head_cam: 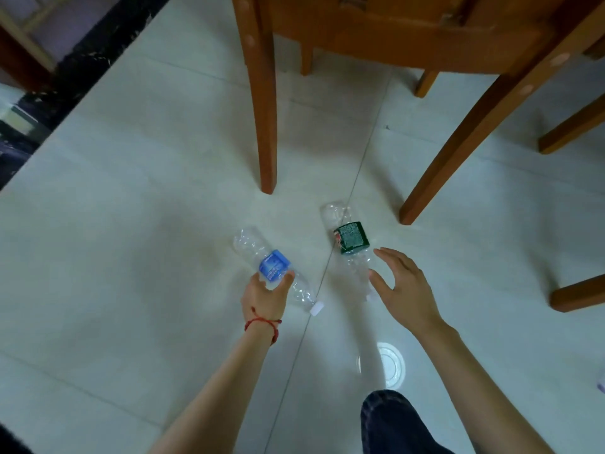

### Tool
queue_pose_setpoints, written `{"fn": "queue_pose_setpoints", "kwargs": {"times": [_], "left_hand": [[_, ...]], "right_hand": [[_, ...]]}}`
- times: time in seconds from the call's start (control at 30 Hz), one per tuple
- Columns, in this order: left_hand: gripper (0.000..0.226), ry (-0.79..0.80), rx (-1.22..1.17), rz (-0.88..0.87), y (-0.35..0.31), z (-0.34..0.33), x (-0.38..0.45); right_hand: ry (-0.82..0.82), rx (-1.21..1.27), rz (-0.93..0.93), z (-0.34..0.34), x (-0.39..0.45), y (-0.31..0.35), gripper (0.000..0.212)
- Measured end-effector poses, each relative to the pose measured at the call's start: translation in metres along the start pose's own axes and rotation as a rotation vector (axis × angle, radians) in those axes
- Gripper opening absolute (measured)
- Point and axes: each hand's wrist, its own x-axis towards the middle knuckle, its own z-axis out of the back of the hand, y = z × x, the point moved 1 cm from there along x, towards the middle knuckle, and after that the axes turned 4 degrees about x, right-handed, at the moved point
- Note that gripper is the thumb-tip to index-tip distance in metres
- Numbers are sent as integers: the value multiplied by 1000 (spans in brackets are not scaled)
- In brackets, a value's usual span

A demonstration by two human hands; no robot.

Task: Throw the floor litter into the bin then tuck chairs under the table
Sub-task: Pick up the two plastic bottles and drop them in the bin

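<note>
while two empty plastic bottles lie on the pale tiled floor, each is met by a hand. the blue-labelled bottle lies slanted, base toward 11 o'clock and white cap toward 5 o'clock; the left hand grips it at the label, thumb and fingers curled round it. a red string bracelet circles that wrist. just to its right, at about 2 o'clock from it, the green-labelled bottle lies nearly along a tile seam, base toward 12 o'clock. the right hand is spread wide beside its neck end, fingers straight and apart, thumb near the clear plastic; whether it touches cannot be told, and it holds nothing.

at 12 o'clock stands a wooden chair: two of its legs come down just beyond the bottles, one at 12 o'clock of the blue one, one at 2 o'clock of the green one. two more brown wooden legs enter from the right edge at 3 o'clock. open floor stretches to 9 o'clock up to a dark speckled strip at 10 o'clock. at 6 o'clock a round white floor drain sits beside a dark trouser knee.
</note>
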Motion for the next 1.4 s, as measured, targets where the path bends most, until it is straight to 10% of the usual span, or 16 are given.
{"fn": "queue_pose_setpoints", "kwargs": {"times": [0.33, 0.97, 1.4], "left_hand": [[41, 50, -227, 267, 19, -39, 45], [17, 394, -487, 185, 25, -5, 67], [14, 372, -510, 205, -2, 40, 19]], "right_hand": [[-55, 154, -68, -26, 22, -31, 41], [5, 353, -502, -67, 67, -29, 66], [83, 968, -719, -19, 18, 21, 16]]}}
